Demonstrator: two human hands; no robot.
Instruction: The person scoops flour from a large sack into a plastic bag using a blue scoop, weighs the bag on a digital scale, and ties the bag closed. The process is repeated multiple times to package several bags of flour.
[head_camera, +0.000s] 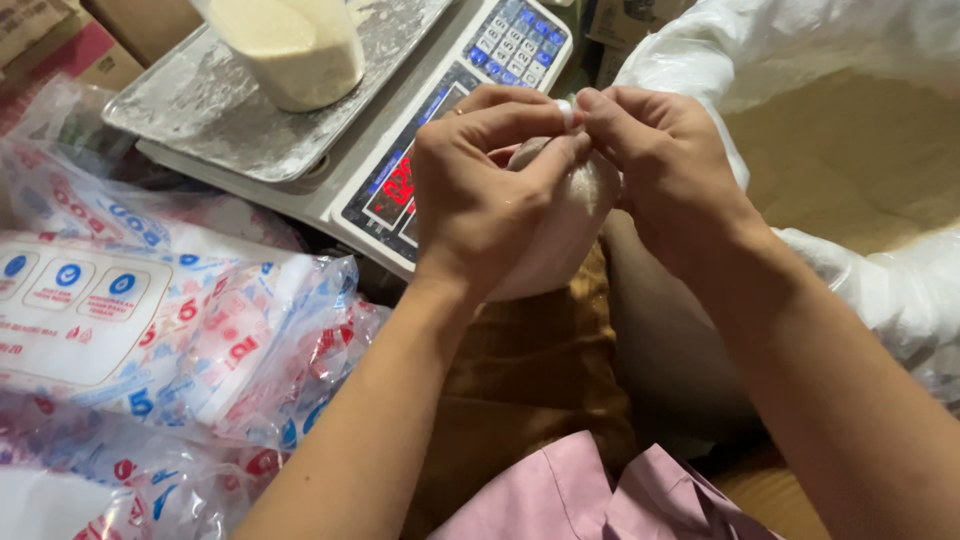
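While both hands, left (480, 190) and right (665, 170), pinch the neck of a smooth, rounded bag (560, 235), a dusty metal scale (330, 110) stands behind.

We see only part of the small filled bag (560, 235): the left hand (480, 195) and right hand (665, 165) cover its neck and upper sides, so the closure is hidden. Behind the left hand, the scale display (395, 190) is partly covered. Beyond the hands, the top edge cuts off the bag on the scale pan (290, 45). Right of the right hand, the large white sack (860, 280) runs past the frame edge. Left of the left hand, the printed plastic bags (150, 330) are cropped and their print blurred.
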